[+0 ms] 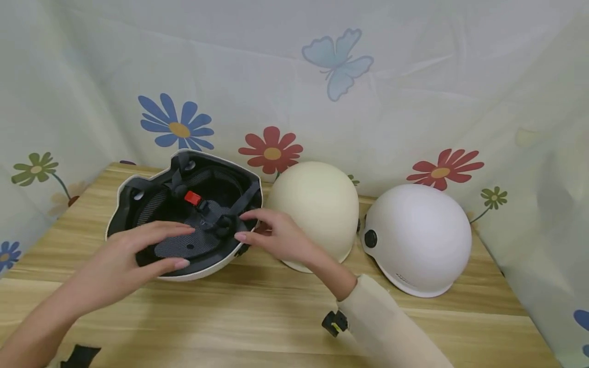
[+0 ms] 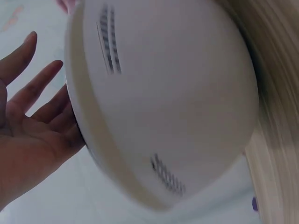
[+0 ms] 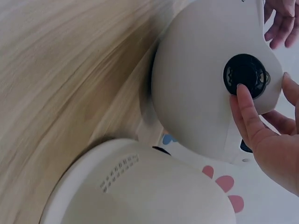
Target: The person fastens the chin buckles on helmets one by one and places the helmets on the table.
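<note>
An off-white helmet (image 1: pixel 184 249) lies upturned on the left part of the table, its black padded inside facing up. A chin strap with a red buckle (image 1: pixel 192 198) rests inside it. My right hand (image 1: pixel 282 237) pinches the helmet's right edge. In the right wrist view, two fingertips touch the black round disc (image 3: pixel 245 77) on its outer side, with the thumb at the rim. Over the near left of the opening is my left hand (image 1: pixel 126 260), fingers extended and thumb apart. The left wrist view shows the vented shell (image 2: pixel 173 98) beside those loosely spread fingers.
A cream helmet (image 1: pixel 315 214) stands dome up just right of the upturned one. Farther right is a white helmet (image 1: pixel 416 240), also dome up. The wooden table (image 1: pixel 257 327) meets a flowered curtain (image 1: pixel 221 71) at the back and sides.
</note>
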A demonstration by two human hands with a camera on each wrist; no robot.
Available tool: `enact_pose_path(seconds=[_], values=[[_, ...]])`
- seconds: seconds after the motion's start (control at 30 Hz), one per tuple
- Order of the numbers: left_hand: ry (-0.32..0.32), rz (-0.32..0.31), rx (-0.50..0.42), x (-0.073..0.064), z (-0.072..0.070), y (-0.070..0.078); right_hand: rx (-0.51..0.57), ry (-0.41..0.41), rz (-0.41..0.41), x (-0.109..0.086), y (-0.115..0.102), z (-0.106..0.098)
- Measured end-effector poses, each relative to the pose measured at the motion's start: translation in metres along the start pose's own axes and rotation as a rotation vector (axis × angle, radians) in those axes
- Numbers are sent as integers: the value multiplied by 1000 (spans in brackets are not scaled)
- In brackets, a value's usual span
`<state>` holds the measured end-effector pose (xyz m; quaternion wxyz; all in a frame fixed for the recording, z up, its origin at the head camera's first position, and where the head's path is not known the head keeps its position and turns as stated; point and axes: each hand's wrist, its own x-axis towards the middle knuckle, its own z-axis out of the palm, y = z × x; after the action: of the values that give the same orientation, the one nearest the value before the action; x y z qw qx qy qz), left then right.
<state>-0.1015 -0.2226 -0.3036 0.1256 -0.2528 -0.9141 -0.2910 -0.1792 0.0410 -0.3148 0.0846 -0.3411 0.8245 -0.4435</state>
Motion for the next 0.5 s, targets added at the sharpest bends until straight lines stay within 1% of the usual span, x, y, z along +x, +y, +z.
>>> enact_pose_path(seconds=[0.07, 0.13, 0.23, 0.37, 0.5], values=[[-11, 34, -6, 4, 9, 7, 28, -9, 3, 1, 0, 2], [-23, 40, -18, 7, 16, 10, 55, -17, 2, 2, 0, 4], [-50, 1, -34, 9, 22, 9, 76, -27, -9, 3, 2, 6], [-81, -62, -39, 8, 25, 4, 91, -32, -16, 2, 4, 7], [-82, -64, -37, 7, 27, 1, 111, -48, -21, 1, 5, 6]])
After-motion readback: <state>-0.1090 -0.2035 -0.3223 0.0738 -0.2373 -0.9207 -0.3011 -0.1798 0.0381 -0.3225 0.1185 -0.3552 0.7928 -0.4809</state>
